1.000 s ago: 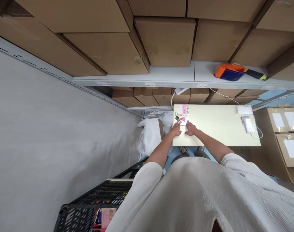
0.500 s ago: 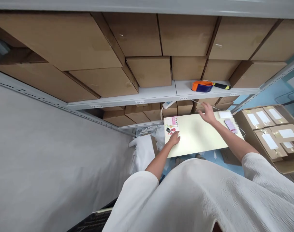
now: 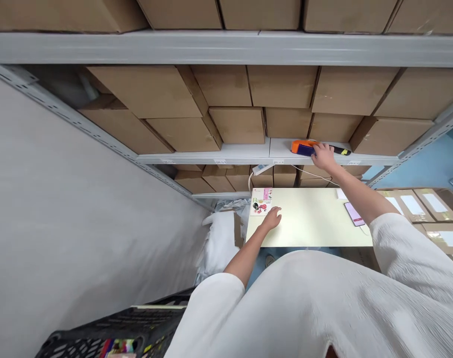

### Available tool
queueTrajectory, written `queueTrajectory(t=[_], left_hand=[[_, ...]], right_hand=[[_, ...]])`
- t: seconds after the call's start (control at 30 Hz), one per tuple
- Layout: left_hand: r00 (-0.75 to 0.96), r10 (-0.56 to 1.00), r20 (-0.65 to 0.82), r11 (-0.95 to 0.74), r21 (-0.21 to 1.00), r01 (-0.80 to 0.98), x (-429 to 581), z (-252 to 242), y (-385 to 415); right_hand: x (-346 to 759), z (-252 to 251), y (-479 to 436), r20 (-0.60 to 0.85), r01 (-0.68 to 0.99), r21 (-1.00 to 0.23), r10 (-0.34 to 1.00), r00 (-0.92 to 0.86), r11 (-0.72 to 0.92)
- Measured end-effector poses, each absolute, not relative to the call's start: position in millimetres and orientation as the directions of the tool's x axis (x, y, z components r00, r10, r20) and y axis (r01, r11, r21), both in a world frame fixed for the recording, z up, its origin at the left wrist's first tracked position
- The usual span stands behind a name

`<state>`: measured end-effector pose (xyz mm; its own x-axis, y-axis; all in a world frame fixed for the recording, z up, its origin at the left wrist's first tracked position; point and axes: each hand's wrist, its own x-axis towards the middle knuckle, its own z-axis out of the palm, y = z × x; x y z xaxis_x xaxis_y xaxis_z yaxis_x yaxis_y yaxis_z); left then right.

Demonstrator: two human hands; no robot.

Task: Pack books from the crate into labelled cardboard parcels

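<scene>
A small colourful booklet (image 3: 261, 201) lies at the left end of a pale yellow table (image 3: 312, 223). My left hand (image 3: 271, 219) rests flat on the table just below and right of the booklet, fingers spread. My right hand (image 3: 323, 155) is stretched up to the grey shelf (image 3: 245, 151) and lies on an orange and blue tape dispenser (image 3: 303, 147). Its fingers curl over the dispenser's right end; whether they grip it I cannot tell.
Cardboard boxes (image 3: 234, 124) fill the shelves above and behind the table. A phone (image 3: 353, 214) with a cable lies at the table's right. More labelled boxes (image 3: 427, 209) stand at right, a black crate (image 3: 114, 333) at lower left, white bags (image 3: 219, 238) left of the table.
My right hand left the booklet, crossed the table to the right and rose to the tape dispenser on the shelf. My left hand stayed by the booklet. The view tilted upward.
</scene>
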<state>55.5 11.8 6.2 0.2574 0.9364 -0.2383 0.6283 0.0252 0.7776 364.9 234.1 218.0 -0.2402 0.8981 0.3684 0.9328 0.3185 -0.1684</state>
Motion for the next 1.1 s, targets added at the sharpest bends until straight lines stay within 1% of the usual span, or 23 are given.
queueTrajectory(t=[0.13,0.27,0.43,0.53,0.63,0.7,0.77,0.87,0.93,1.0,1.1], left_hand=[[0.200,0.949,-0.245,0.074,0.787,0.613,75.9,5.0,-2.8],[0.176,0.951,-0.255,0.098,0.786,0.610,96.4,4.4,-14.0],[0.208,0.932,-0.298,0.102,0.764,0.637,123.7,4.2,-16.3],[0.234,0.922,-0.309,0.090,0.758,0.646,144.2,1.5,-14.2],[0.265,0.911,-0.316,0.074,0.758,0.648,166.6,-4.7,-14.0],[0.291,0.898,-0.330,0.066,0.755,0.653,180.7,-10.8,-15.8],[0.316,0.881,-0.351,0.059,0.746,0.663,193.1,-17.9,-19.1],[0.348,0.854,-0.387,0.045,0.721,0.691,207.5,-29.8,-26.2],[0.367,0.838,-0.404,0.032,0.708,0.706,214.1,-37.2,-31.9],[0.383,0.825,-0.416,0.025,0.704,0.710,218.4,-43.0,-37.8],[0.400,0.808,-0.433,0.025,0.703,0.711,221.8,-47.7,-45.5]], right_hand=[[366.3,219.6,240.1,0.408,0.905,-0.161,0.861,-0.303,0.395],[369.7,227.7,226.7,0.405,0.868,-0.129,0.825,-0.395,0.479],[388.5,231.2,173.6,0.381,0.839,-0.094,0.798,-0.468,0.537],[409.4,217.2,128.8,0.351,0.839,-0.124,0.814,-0.463,0.530],[433.9,185.7,82.4,0.287,0.864,-0.201,0.871,-0.399,0.462],[450.6,156.5,54.1,0.187,0.886,-0.268,0.923,-0.336,0.377],[467.2,124.3,29.5,0.062,0.915,-0.299,0.962,-0.265,0.271],[491.3,77.8,-0.1,-0.130,0.958,-0.266,0.981,-0.145,0.107],[506.3,51.9,-15.6,-0.219,0.972,-0.233,0.974,-0.054,0.001],[519.7,31.1,-27.5,-0.270,0.973,-0.216,0.963,0.017,-0.078],[535.9,8.3,-38.8,-0.303,0.965,-0.213,0.950,0.083,-0.152]])
